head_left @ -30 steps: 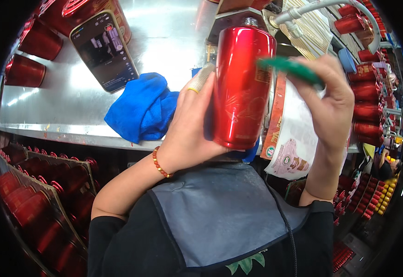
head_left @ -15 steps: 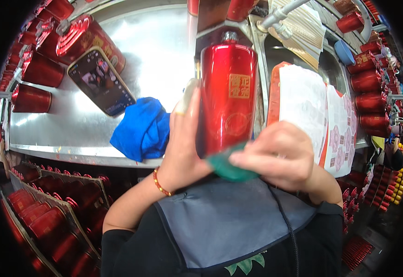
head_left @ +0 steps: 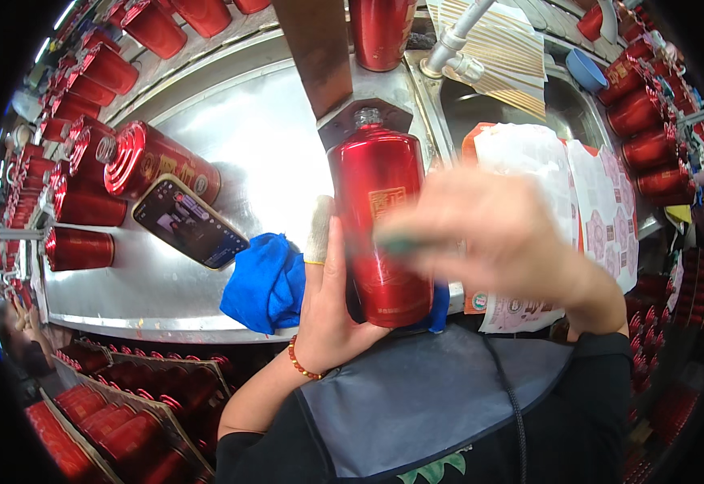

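A glossy red bottle (head_left: 388, 294) with a bare clear neck and a gold square mark lies tilted in front of me, its neck pointing away. Along its left side and under its base, my left hand (head_left: 327, 310) grips it; one finger wears a pale fabric sleeve. My right hand (head_left: 489, 226), smeared by motion, pinches a green flat scraper (head_left: 401, 244) over the front of the bottle. That hand covers part of the gold mark. Beside my left hand sits a crumpled blue cloth (head_left: 265, 284).
A phone (head_left: 190, 223) leans against a red bottle (head_left: 178, 165) on the metal worktop (head_left: 158, 298). Right of me lie printed transfer sheets (head_left: 521, 153) near a sink (head_left: 561, 81) with a tap (head_left: 449, 52). Crates of red bottles (head_left: 126, 427) stand below left.
My right hand has moved the green scraper from the bottle's base up over its front. The bottle's base now shows. The whole view has shifted.
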Demonstrator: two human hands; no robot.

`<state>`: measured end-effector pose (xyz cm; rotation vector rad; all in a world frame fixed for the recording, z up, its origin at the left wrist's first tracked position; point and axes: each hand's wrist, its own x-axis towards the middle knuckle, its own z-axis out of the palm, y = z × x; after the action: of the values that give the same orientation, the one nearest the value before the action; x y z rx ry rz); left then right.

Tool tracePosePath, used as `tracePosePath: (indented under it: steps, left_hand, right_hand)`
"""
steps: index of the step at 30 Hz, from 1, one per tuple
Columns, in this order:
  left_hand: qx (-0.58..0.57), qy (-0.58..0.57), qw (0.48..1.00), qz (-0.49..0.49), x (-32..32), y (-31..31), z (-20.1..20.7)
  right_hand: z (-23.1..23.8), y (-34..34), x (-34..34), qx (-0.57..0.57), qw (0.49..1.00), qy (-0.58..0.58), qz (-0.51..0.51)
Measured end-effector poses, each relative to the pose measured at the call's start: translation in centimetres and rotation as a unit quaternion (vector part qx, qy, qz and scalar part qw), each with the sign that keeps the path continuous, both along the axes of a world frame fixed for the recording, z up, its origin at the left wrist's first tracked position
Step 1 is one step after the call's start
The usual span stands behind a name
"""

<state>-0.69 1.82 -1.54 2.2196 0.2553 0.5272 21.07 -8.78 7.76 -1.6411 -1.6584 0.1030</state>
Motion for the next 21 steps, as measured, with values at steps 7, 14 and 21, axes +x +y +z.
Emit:
tracePosePath:
  steps: [7, 14, 21]
  left_hand:
    - [-0.053, 0.021, 0.997, -0.045, -0.5, 0.7, -1.8]
    - [-0.024, 0.011, 0.998, -0.055, -0.5, 1.0, -1.2]
    - [0.103, 0.002, 0.995, 0.015, -1.8, -0.1, -1.4]
  right_hand:
    - [-3.1, -4.4, -1.3, 0.018, 0.992, 0.094, -0.082]
    - [-5.6, -7.1, 0.4, -0.033, 0.974, 0.132, -0.179]
    - [-7.5, -8.6, 7.9, -0.065, 0.945, 0.091, -0.307]
